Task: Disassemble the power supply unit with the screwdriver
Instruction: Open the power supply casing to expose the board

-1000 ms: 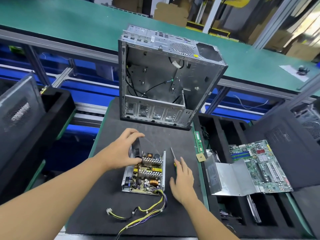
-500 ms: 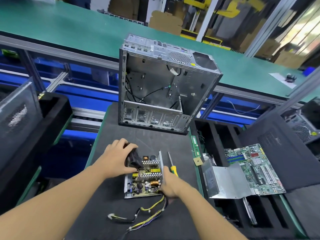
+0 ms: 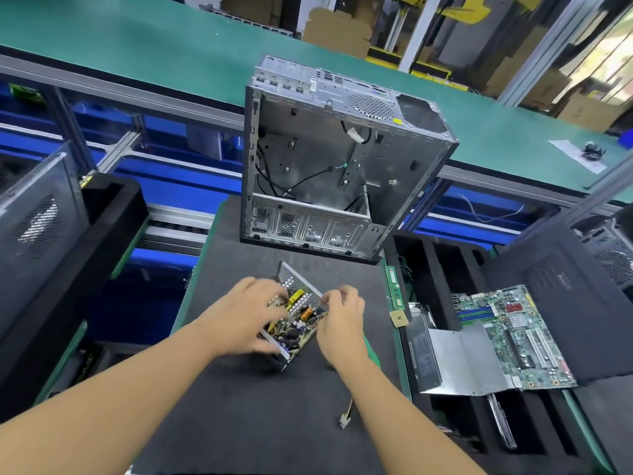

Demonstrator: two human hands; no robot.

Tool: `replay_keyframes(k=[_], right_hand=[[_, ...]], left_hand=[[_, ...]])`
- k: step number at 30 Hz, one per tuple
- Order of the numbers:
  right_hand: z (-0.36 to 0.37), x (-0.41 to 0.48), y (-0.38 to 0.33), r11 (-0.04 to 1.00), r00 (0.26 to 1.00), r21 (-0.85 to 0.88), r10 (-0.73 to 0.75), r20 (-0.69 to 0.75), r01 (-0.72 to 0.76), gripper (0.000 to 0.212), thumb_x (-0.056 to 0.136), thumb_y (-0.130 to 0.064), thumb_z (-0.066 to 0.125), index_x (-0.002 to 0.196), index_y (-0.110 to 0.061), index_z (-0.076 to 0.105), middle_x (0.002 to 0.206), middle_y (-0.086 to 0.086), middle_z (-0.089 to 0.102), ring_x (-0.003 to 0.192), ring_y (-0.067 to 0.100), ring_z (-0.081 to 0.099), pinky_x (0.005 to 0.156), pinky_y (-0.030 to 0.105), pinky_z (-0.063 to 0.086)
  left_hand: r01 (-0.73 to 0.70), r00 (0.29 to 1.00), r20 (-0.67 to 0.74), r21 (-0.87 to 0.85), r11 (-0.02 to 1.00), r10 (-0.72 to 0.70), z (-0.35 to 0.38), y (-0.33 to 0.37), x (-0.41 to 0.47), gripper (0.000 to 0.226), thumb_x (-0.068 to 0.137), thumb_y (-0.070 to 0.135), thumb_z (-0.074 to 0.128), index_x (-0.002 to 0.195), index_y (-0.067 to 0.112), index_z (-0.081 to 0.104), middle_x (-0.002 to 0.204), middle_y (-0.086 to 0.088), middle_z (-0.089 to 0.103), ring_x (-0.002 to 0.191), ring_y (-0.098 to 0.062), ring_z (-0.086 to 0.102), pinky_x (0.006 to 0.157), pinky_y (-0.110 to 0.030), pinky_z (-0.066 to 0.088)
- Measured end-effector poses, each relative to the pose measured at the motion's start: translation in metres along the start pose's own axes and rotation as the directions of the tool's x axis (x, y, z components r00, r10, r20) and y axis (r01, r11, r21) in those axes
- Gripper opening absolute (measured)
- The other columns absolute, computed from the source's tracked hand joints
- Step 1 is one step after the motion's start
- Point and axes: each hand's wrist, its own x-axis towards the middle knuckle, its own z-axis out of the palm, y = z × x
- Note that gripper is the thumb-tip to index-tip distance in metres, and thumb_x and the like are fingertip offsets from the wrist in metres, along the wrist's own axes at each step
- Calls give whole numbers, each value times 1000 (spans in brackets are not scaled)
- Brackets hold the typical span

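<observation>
One opened power supply unit (image 3: 297, 321) sits tilted at lower centre over the black tabletop (image 3: 257, 423). The left hand (image 3: 248, 318) grips its left side and the right hand (image 3: 340, 322) pinches its right edge. One open computer case (image 3: 325, 173) stands behind.

The power supply unit (image 3: 298, 320) is at the middle of the work mat (image 3: 246, 416), the left hand (image 3: 245, 315) gripping its left side and the right hand (image 3: 340, 318) pinching its right edge. A loose cable connector (image 3: 344, 421) lies on the mat nearer the person. Behind the unit, at the mat's far end, the computer case (image 3: 318, 173) stands upright, open side towards us, and the conveyor belt (image 3: 154, 42) runs beyond that. A memory stick (image 3: 393, 286) and a processor chip (image 3: 398, 318) lie along the mat's right edge, and further right a metal cover (image 3: 455, 361) and a motherboard (image 3: 513, 337) rest side by side across a slotted tray (image 3: 442, 262), cover to the left.
</observation>
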Motion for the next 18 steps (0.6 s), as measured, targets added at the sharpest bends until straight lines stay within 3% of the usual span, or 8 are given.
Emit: replay_keyframes(k=[3, 5, 7, 9, 12, 14, 16, 18], right_hand=[[1, -11, 2, 997, 1000, 79, -13, 22, 11, 23, 82, 1, 50, 101, -11, 57, 124, 8, 40, 103, 29, 49, 89, 37, 44], [3, -16, 6, 993, 998, 118, -24, 54, 17, 16, 86, -4, 50, 98, -12, 57, 124, 4, 35, 96, 23, 53, 84, 31, 46], [5, -18, 10, 994, 1000, 112, -10, -23, 13, 17, 84, -3, 50, 97, -11, 56, 120, 3, 35, 98, 19, 47, 83, 29, 44], [11, -23, 14, 990, 1000, 141, 5, 20, -7, 18, 85, -3, 49, 99, -12, 56, 113, 2, 43, 96, 19, 49, 83, 29, 44], [20, -32, 22, 980, 939, 178, 19, 344, -85, 20, 88, -10, 47, 103, -18, 57, 90, -2, 59, 86, 19, 56, 77, 27, 43], [27, -38, 26, 967, 870, 227, -16, 493, -111, 20, 86, -11, 53, 103, -18, 60, 79, -10, 57, 73, 10, 54, 76, 27, 46], [31, -41, 26, 948, 846, 285, -33, 532, -142, 18, 85, -12, 59, 101, -20, 65, 76, -14, 58, 64, -2, 50, 75, 22, 47], [34, -41, 25, 941, 845, 317, -74, 530, -116, 15, 85, -16, 65, 98, -24, 68, 81, -13, 59, 65, -1, 51, 74, 19, 46]], left_hand=[[-71, 948, 313, 45, 997, 53, 7, 10, 8, 59, 82, 76, 42, 110, 30, 67, 130, 9, 45, 127, -14, 40, 109, -36, 24], [-43, 933, 360, 39, 998, 26, 9, 13, 11, 46, 90, 64, 46, 110, 28, 66, 122, 8, 45, 117, -13, 46, 99, -32, 28], [-46, 916, 402, 72, 996, 14, 7, 14, 12, 44, 92, 62, 47, 111, 26, 66, 118, 6, 44, 110, -15, 51, 90, -34, 34], [-97, 906, 422, 123, 988, 36, 7, 18, 13, 48, 93, 62, 45, 110, 22, 67, 115, 3, 47, 104, -20, 55, 84, -37, 41], [-145, 881, 469, 143, 979, 62, 10, 40, 15, 56, 97, 60, 39, 107, 12, 67, 109, -3, 54, 95, -30, 60, 66, -39, 40], [-125, 877, 475, 79, 989, 73, 19, 57, 12, 59, 97, 62, 36, 104, 12, 67, 108, -3, 56, 95, -31, 62, 62, -38, 34], [-35, 903, 427, -30, 999, 44, 19, 63, 4, 61, 92, 72, 27, 90, 23, 64, 104, 3, 55, 91, -23, 61, 62, -35, 33], [131, 959, 269, -145, 981, -89, 14, 53, -4, 61, 87, 75, 14, 78, 28, 53, 93, 8, 52, 87, -14, 59, 63, -32, 36]])
